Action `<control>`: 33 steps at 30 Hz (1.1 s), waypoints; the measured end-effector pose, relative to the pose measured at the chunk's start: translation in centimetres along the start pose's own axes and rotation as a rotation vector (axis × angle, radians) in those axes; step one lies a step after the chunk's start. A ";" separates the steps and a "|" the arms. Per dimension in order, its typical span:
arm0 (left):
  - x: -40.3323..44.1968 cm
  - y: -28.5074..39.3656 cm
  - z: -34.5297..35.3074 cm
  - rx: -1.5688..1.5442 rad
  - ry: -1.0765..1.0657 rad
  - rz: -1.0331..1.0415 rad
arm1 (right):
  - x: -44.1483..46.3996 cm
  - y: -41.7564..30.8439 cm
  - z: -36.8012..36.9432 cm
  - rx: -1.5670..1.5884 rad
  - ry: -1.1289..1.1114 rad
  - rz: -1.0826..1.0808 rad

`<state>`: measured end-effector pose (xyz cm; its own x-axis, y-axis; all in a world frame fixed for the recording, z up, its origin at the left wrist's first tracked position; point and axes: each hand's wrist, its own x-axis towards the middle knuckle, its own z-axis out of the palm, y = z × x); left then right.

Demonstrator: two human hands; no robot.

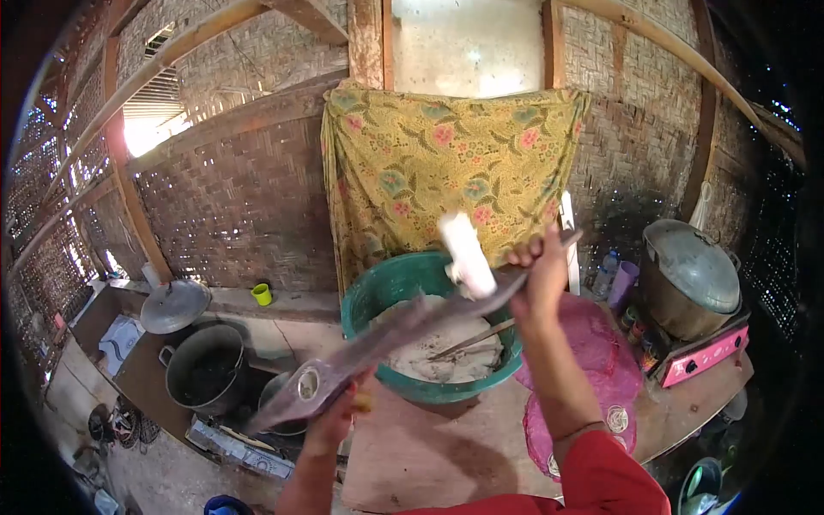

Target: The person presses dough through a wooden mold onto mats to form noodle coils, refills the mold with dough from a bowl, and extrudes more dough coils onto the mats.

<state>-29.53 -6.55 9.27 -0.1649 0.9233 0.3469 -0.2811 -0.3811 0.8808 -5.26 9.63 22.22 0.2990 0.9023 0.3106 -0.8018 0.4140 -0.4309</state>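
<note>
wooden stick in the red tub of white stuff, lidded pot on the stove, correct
No: the head view shows the tub is green, not red. The wooden stick is in it with the white stuff, and the lidded pot is on the stove.

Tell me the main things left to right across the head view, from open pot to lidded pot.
Open dark pot, yellow-green cup, left hand, green basin, right hand, clear bottle, purple cup, lidded pot.
</note>
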 end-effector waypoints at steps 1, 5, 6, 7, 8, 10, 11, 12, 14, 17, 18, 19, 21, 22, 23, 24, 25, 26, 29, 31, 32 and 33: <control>1.0 -0.1 1.1 -0.182 0.020 0.093 | -0.1 2.5 -0.4 0.000 0.054 0.026; 5.5 0.4 2.7 0.263 0.464 0.742 | -2.3 11.0 -4.0 -0.085 -0.073 0.674; 6.1 1.5 3.0 0.177 0.506 0.711 | -1.0 13.3 -7.1 -0.420 -0.263 0.750; 6.6 3.6 3.5 0.129 0.497 0.585 | 0.4 14.7 -10.3 -0.758 -0.459 0.804; 7.0 4.9 3.7 0.077 0.490 0.462 | 1.1 14.6 -12.7 -1.405 -0.803 0.432; 9.6 3.9 1.4 0.186 0.481 0.514 | 1.6 11.7 -16.7 -2.232 -1.244 -0.387; 10.7 3.1 0.4 0.294 0.462 0.549 | 1.6 9.7 -17.7 -2.439 -1.356 -0.737; 11.3 2.6 0.2 0.299 0.464 0.555 | 2.1 9.1 -17.7 -2.423 -1.408 -0.295; 12.4 1.3 0.1 0.507 0.353 0.779 | 2.7 8.5 -17.7 -2.353 -1.420 0.131; 13.9 -0.3 0.4 0.576 0.285 0.752 | 1.1 2.1 -12.1 -2.206 -1.251 -0.095; 14.3 -0.5 0.7 0.741 0.236 0.846 | 0.6 -0.1 -9.7 -2.179 -1.236 -0.142; 14.5 -0.2 1.4 0.746 0.154 0.795 | 0.2 -2.0 -7.7 -2.183 -1.232 -0.144; 14.1 0.6 3.2 0.699 0.057 0.736 | -0.1 -4.4 -5.2 -1.995 -1.153 -0.059; 14.2 0.6 4.1 0.651 -0.035 0.677 | 0.5 -4.2 -4.9 -2.000 -1.138 -0.056; 14.6 -0.1 4.5 0.613 -0.056 0.613 | 1.2 -3.6 -4.8 -1.935 -1.105 -0.085; 14.8 -0.4 5.1 0.608 -0.069 0.612 | 1.8 -2.9 -4.8 -1.869 -1.072 -0.114; 14.9 -0.4 5.6 0.542 -0.099 0.527 | 2.2 -2.1 -4.6 -1.957 -1.013 -0.056; 14.9 -0.4 6.1 0.477 -0.125 0.442 | 2.7 -1.2 -5.2 -1.959 -1.003 -0.054; 15.7 -1.0 6.5 0.205 -0.108 0.240 | 3.0 0.6 -6.0 -1.795 -1.132 -0.117; 16.1 -1.0 5.9 0.165 -0.114 0.264 | 2.4 0.6 -4.8 -1.911 -1.091 -0.083; 16.5 -0.6 5.5 0.494 -0.063 0.529 | 2.5 0.8 -4.8 -1.903 -1.102 -0.081; 16.9 0.0 5.0 0.826 -0.008 0.788 | 2.6 1.0 -4.8 -1.915 -1.123 -0.044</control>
<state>-27.59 9.31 16.77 -0.0126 0.4426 0.8966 0.6064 -0.7096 0.3588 -2.77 12.99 18.50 -0.5951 0.7630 0.2523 0.7171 0.6459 -0.2618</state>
